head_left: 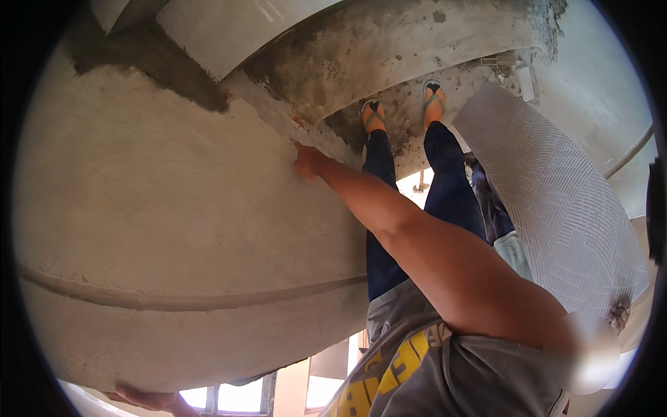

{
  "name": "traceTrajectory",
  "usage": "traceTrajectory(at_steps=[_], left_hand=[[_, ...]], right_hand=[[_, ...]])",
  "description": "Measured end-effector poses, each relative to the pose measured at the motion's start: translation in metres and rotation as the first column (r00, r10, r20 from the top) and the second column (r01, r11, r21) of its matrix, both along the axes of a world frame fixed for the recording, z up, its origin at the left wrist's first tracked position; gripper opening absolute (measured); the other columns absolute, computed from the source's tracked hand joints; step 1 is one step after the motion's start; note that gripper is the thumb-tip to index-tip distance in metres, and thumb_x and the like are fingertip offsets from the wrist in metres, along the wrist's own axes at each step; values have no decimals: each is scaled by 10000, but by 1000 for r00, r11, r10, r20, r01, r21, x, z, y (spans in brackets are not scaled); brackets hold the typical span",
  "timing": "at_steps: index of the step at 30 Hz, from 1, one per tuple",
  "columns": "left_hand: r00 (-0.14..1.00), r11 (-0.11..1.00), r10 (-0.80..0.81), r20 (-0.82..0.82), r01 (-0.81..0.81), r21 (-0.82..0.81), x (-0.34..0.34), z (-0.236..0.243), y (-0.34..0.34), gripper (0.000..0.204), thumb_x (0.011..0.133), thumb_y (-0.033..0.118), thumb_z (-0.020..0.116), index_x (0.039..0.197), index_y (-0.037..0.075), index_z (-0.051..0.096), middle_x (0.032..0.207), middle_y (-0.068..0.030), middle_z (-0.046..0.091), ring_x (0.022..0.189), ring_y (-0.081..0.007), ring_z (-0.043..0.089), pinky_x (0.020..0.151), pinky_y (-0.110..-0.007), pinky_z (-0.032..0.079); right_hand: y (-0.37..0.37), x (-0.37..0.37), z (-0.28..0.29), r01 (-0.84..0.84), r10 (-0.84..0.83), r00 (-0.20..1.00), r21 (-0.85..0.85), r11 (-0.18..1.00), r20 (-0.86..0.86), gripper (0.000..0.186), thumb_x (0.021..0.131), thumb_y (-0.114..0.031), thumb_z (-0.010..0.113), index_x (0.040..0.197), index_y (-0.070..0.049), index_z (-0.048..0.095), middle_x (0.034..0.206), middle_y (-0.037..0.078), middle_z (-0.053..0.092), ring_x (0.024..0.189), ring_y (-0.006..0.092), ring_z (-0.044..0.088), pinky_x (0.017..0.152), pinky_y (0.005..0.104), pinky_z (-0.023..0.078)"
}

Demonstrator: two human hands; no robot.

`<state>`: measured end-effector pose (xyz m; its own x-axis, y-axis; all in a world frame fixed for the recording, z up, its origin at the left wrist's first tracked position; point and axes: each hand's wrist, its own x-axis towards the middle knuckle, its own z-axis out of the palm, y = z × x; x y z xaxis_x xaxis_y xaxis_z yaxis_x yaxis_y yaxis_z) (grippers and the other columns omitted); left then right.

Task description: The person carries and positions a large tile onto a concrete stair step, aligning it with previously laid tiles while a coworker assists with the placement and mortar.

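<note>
My right arm reaches leftward across my body, and my right hand (308, 164) touches the grey plastered wall (174, 194) near its broken, rough edge. One finger is stretched out there, the others spread lower, and nothing is held. Down at the lower left, my left hand (147, 398) rests along the edge of the same wall, its fingers partly hidden. On the right side, a large tile (556, 201) shows grey ridges of combed adhesive on its face. Near its lower end are the fingers of another hand (618, 316), apparently another person's.
My feet in sandals (434, 97) stand on a dirty, stained floor (403, 139). Beyond them curves a grey mortar-stained slab (389, 55). A small white block (526, 83) lies past the tile's far end. Windows (240, 397) show at the bottom.
</note>
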<state>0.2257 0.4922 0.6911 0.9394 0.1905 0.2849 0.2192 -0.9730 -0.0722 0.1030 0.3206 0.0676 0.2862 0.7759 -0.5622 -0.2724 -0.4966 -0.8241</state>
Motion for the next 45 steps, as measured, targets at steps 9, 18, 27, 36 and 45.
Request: traceTrajectory(at_steps=[9, 18, 27, 36, 45], left_hand=[[996, 997, 82, -30, -82, -15, -4, -25, -20, 862, 966, 692, 337, 1572, 80, 303, 1543, -206, 351, 1427, -360, 380, 1092, -593, 415], [997, 996, 69, -26, -70, -57, 5, -33, -25, 869, 971, 684, 362, 1580, 70, 282, 1558, -209, 335, 1437, -372, 366, 1109, -583, 400], [998, 994, 55, -5, -55, -99, 3, -45, -25, 878, 975, 676, 387, 1588, 60, 261, 1574, -211, 319, 1447, -384, 352, 1125, -572, 385], [997, 975, 8, 82, 11, -220, 1, -35, -43, 890, 980, 669, 412, 1596, 51, 240, 1589, -214, 303, 1456, -396, 338, 1141, -561, 370], [970, 972, -233, 72, 229, 51, -27, -21, -9, 847, 1041, 607, 333, 1601, -9, 177, 1638, -277, 201, 1491, -466, 222, 1182, -618, 204]], right_hand=[[12, 63, 8, 372, -417, 804, -189, 909, -425, 784, 908, -89, 530, 1628, -210, 244, 1483, 314, 463, 1220, 379, 615, 918, 464, 537], [5, -1, 5, 203, -285, 866, -233, 951, -411, 926, 906, -87, 496, 1644, -290, -25, 1287, 296, 627, 1144, 393, 651, 940, 475, 508], [-27, -39, 32, 69, -141, 945, -243, 968, -295, 765, 870, -106, 556, 1595, -149, 316, 1303, 245, 643, 1192, 380, 633, 951, 477, 511], [-118, -50, 111, 382, -470, 878, -456, 803, -90, 532, 812, -82, 664, 1334, -23, 579, 1227, 222, 662, 1181, 374, 636, 938, 446, 536], [-271, -87, 177, 764, -849, 528, -444, 468, 14, 336, 757, -65, 795, 1076, 11, 725, 1051, 219, 728, 854, 372, 734, 642, 416, 610]])
